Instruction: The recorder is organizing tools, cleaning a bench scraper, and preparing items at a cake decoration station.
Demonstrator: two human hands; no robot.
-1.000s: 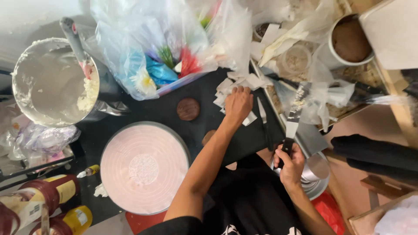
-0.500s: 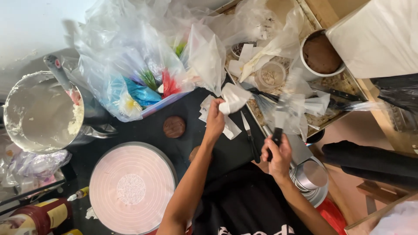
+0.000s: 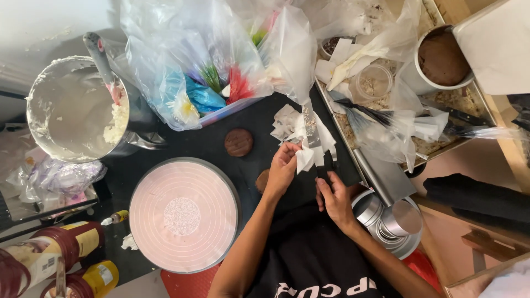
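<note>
Two hands engaged: crumpled white paper wad (image 3: 305, 157) is pinched by left hand (image 3: 282, 168) (knife blade wrapped); handle gripped by right hand (image 3: 334, 197).

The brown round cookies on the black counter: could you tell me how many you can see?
2. One cookie lies bare above the pink turntable; a second cookie is half hidden behind the left hand. More may be hidden.

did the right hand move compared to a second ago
Yes. The right hand came in toward the left hand and the white paper; judged against the stacked metal tins, it sits further left than before.
</note>
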